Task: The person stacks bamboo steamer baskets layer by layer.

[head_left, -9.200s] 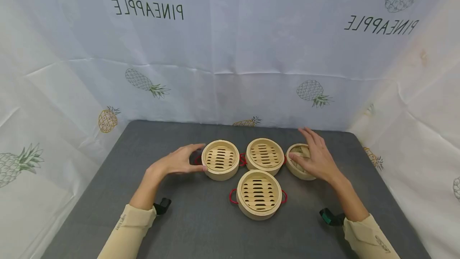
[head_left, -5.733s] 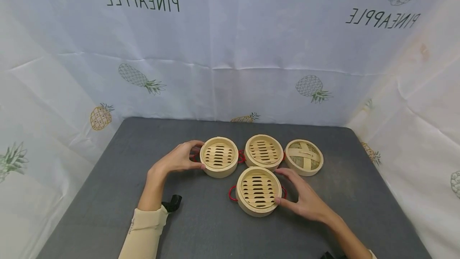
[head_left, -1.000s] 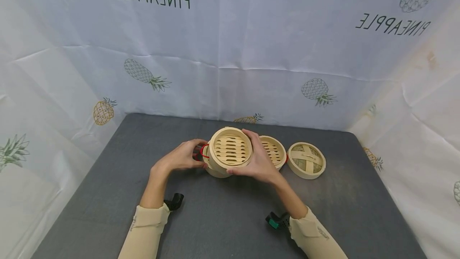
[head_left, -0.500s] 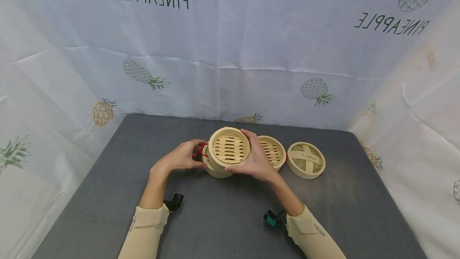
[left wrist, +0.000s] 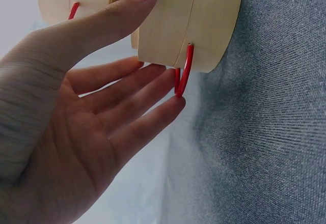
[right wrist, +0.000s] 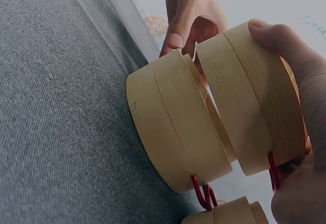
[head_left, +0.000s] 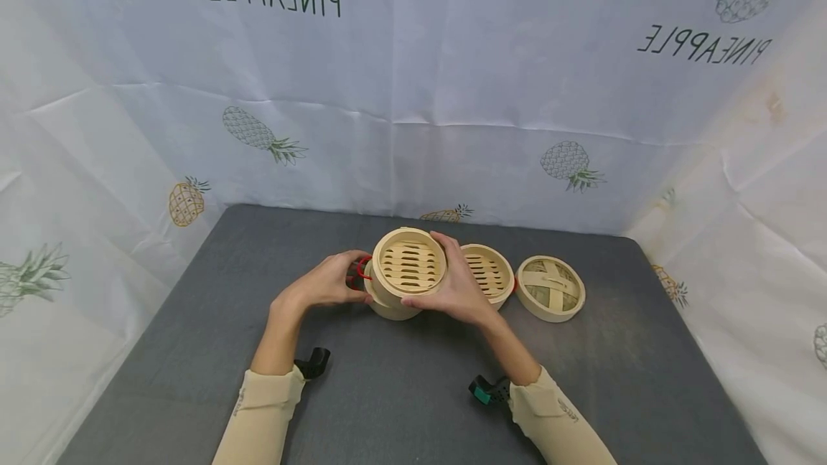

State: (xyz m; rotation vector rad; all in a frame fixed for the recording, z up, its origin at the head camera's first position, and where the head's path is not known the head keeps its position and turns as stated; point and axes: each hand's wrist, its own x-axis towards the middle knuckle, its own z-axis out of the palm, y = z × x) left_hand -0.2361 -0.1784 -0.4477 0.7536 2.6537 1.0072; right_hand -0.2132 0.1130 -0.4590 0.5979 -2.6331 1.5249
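My right hand (head_left: 460,289) grips a bamboo steamer basket (head_left: 410,264) with a slatted base and red loop handles, thumb on the near side and fingers at the back. This basket is held tilted just over a second steamer basket (head_left: 394,313), which stands on the table and is mostly covered. In the right wrist view a gap narrows between the upper basket (right wrist: 254,102) and the lower basket (right wrist: 170,117); whether they touch I cannot tell. My left hand (head_left: 323,282) holds the lower basket's left side, a fingertip at its red handle (left wrist: 187,71).
A third steamer basket (head_left: 489,271) stands just right of the held one, partly behind my right hand. Further right lies a round woven bamboo lid (head_left: 551,287). The dark grey table (head_left: 400,400) meets a pineapple-print curtain (head_left: 452,92) at the back.
The front basket has been lifted from the table and brought up and left over the left basket. Over the last second it shifts slightly left. My left hand stays put.
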